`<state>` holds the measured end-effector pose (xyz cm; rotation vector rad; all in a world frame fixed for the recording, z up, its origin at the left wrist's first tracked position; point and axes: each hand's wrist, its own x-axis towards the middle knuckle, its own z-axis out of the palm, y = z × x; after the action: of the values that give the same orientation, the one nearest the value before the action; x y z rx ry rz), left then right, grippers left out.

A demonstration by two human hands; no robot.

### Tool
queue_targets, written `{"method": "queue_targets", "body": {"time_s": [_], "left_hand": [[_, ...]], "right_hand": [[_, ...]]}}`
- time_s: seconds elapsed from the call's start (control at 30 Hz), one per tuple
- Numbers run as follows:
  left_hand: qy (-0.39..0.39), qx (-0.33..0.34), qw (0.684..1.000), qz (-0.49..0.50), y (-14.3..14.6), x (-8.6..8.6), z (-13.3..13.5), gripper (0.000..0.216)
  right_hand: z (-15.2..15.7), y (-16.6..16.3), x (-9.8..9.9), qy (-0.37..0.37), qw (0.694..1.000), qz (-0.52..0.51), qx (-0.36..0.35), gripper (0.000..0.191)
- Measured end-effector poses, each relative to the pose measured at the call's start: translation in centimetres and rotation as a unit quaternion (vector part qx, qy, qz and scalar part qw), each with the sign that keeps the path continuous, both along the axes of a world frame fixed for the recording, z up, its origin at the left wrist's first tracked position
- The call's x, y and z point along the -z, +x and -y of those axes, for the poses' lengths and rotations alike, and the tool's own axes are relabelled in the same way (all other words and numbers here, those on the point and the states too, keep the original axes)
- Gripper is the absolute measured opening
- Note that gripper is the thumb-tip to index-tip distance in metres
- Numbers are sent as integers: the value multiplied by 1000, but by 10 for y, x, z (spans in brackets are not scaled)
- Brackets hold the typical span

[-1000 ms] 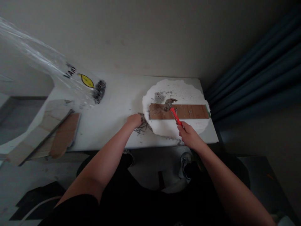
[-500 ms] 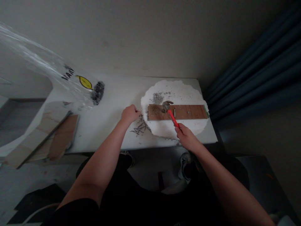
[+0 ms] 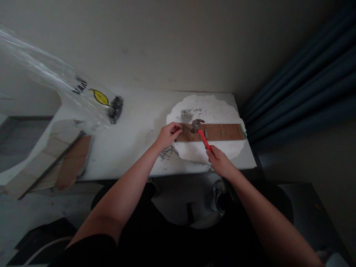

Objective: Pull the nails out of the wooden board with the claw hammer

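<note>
My right hand is wrapped round the red handle of a claw hammer. The hammer's grey head rests on or just above a brown wooden board. Over the board's left end, pitted with many small holes, is my left hand, its fingers pinched; whatever they hold is too small to make out. Beneath my left wrist, loose nails lie in a pile on the white table. The board rests on a rough-edged white slab, with grey crumbs behind it.
A clear plastic bag with a yellow print and dark contents stands on the white table to the left. Broken board pieces and a dark strip overhang the front left edge. A dark curtain hangs at the right.
My left hand has moved right, from beside the nail pile to over the left end of the board. My right hand and the hammer have hardly moved.
</note>
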<state>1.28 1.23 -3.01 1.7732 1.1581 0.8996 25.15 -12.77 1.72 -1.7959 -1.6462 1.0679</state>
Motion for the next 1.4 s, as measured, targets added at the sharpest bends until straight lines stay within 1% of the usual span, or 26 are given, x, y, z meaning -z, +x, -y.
{"method": "queue_targets", "body": {"time_s": [0.17, 0.5, 0.73, 0.87, 0.97, 1.1, 1.17, 1.23, 1.4], "left_hand": [[15, 18, 1000, 9, 0, 5, -1, 19], [29, 27, 999, 12, 1, 3, 0, 16], [68, 36, 997, 9, 2, 5, 1, 17], [91, 31, 995, -11, 2, 4, 3, 16], [99, 22, 994, -27, 3, 4, 4, 22], [95, -3, 995, -27, 4, 3, 4, 35], [97, -21, 995, -29, 4, 3, 4, 40], [95, -28, 995, -23, 4, 3, 4, 45], [79, -15, 997, -1, 4, 4, 4, 48]], "right_hand": [[0, 0, 1, 3, 1000, -6, -5, 27], [-1, 0, -2, -16, 1000, 1, -5, 27], [-1, 0, -1, -10, 1000, 0, -5, 23], [0, -3, -9, -4, 999, -41, -4, 26], [3, -7, -23, 22, 995, -92, -18, 31], [5, -12, -39, 38, 994, -91, -57, 32], [4, -16, -40, 33, 993, -87, -72, 32], [2, -20, -38, 34, 993, -94, -70, 32], [-2, -22, -37, 36, 994, -97, -44, 33]]}}
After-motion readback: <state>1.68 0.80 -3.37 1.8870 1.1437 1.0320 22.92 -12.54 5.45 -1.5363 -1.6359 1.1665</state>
